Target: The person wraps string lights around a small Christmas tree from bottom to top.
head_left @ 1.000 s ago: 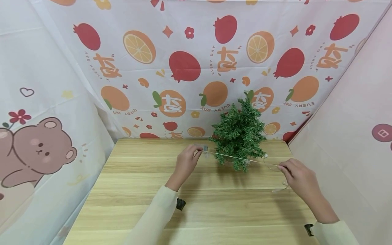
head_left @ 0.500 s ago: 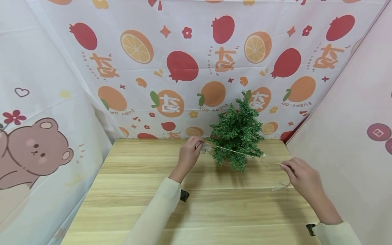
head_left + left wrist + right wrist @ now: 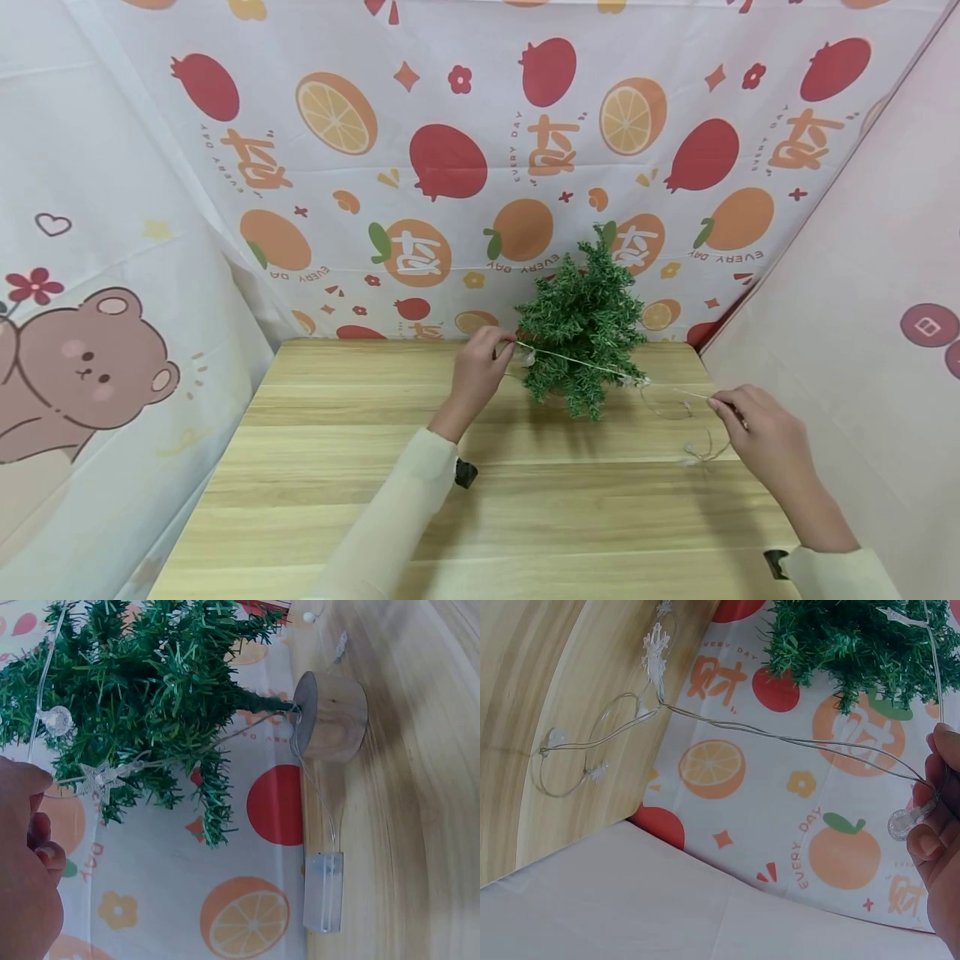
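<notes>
A small green artificial tree (image 3: pixel 581 325) stands near the back of the table on a round wooden base (image 3: pixel 341 716). My left hand (image 3: pixel 480 371), at the tree's left side, pinches a string of fairy lights (image 3: pixel 573 361) between thumb and finger. The wire runs across the tree's front toward my right hand (image 3: pixel 768 433), which pinches it right of the tree. In the left wrist view, a clear star (image 3: pixel 99 782) and round bulb (image 3: pixel 56 720) hang close to the fingers. A round bulb (image 3: pixel 902 823) sits by the right fingertips, and slack wire droops to the table.
A clear battery box (image 3: pixel 324 892) lies beside the base, joined to it by wire. On the wooden table (image 3: pixel 337 500), loose wire with a snowflake light (image 3: pixel 654 656) trails at the right. Fruit-printed cloth (image 3: pixel 450 83) hangs close behind the tree, with cloth at both sides.
My left hand has moved right and slightly up, nearer the tree. The right hand has shifted right, still pinching the wire. The wire across the tree sits a little higher.
</notes>
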`<action>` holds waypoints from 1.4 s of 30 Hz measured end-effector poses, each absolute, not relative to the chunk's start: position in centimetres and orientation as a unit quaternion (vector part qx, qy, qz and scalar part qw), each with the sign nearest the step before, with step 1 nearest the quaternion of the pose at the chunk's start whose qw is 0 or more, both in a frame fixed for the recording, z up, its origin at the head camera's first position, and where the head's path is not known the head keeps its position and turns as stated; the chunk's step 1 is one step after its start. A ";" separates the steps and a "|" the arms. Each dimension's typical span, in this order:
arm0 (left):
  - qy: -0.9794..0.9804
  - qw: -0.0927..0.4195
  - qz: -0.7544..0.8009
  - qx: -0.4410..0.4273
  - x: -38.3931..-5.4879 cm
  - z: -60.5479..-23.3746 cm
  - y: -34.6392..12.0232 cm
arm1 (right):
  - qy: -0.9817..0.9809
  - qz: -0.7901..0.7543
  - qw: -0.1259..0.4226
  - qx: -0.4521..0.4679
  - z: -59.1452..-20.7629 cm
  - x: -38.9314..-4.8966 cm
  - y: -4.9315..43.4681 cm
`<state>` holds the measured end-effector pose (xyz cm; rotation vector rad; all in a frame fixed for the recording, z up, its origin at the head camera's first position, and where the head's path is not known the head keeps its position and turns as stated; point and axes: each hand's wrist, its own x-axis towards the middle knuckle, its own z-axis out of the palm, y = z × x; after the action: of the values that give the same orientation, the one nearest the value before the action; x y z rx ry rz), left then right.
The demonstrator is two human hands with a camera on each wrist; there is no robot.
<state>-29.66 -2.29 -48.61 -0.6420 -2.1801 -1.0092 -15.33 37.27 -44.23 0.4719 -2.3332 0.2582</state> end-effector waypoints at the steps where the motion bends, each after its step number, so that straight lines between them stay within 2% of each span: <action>1: -0.829 0.327 -0.383 -0.243 -29.7 -48.6 -2.1 | -0.908 0.100 0.364 0.183 -44.2 -15.3 37.3; 7: -0.830 0.355 -0.367 -0.225 -30.3 -48.6 -1.3 | -0.906 0.104 0.364 0.188 -44.2 -15.1 37.0; 19: -0.844 0.348 -0.369 -0.175 -30.8 -49.0 -1.0 | -0.896 0.117 0.374 0.207 -44.2 -15.1 36.1; 28: -0.835 0.325 -0.400 -0.195 -30.0 -48.7 -0.4 | -0.914 0.112 0.356 0.156 -44.1 -14.3 37.3; 34: -0.830 0.344 -0.386 -0.207 -29.4 -48.7 0.5 | -0.918 0.111 0.358 0.129 -44.1 -14.0 38.4; 42: -0.826 0.319 -0.413 -0.214 -28.7 -48.9 1.5 | -0.926 0.126 0.348 0.073 -43.3 -13.5 39.2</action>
<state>-28.71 1.47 -48.88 -0.5637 -2.1716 -1.0859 -13.48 39.22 -43.27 0.1904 -2.4023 0.3256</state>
